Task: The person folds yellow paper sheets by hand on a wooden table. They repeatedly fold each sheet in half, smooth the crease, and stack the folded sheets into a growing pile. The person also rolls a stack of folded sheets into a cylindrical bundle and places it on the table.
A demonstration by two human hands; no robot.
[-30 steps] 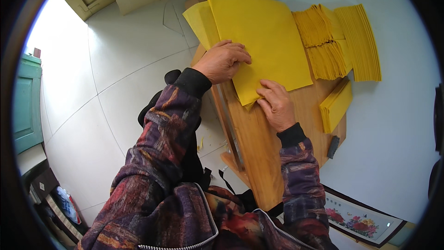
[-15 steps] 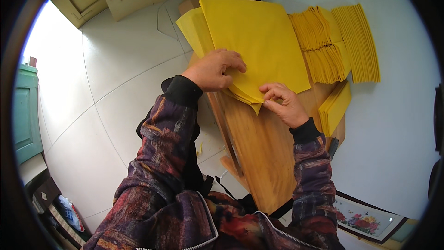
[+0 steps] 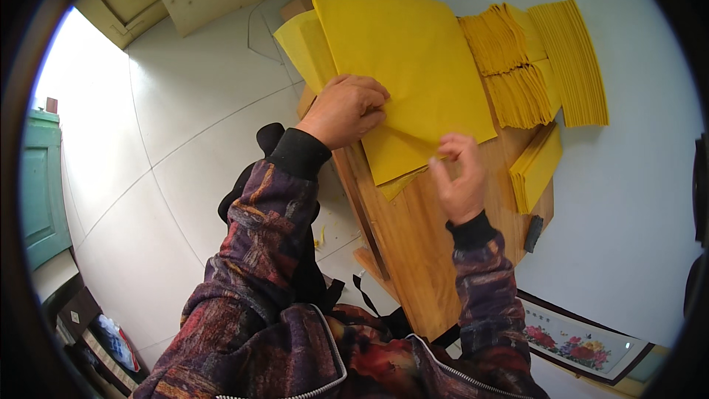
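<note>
A stack of large yellow sheets point(image 3: 413, 59), like paper or thin cloth, lies on the wooden table in front of me. My left hand point(image 3: 346, 109) is on the stack's left side, fingers curled in and closed on the top sheet. From its fingertips a shallow crease runs toward the stack's near edge. Just off that edge is my right hand point(image 3: 461, 177), slightly blurred, with thumb and fingers apart and nothing visible between them. The stack's near left corner lies flat, and a lower sheet's edge peeks out beneath it.
Folded yellow bundles point(image 3: 515, 89) and a long pleated yellow stack point(image 3: 572, 63) lie right of the sheets. Nearer is a smaller folded yellow stack point(image 3: 535, 168), with a dark block point(image 3: 533, 233) by the table's point(image 3: 413, 251) right edge. A floral picture point(image 3: 576, 343) is at lower right.
The lifted near corner of the sheets has dropped flat. My right hand has let go of the edge and moved back toward me. My left hand's fingers have closed in on the sheet.
</note>
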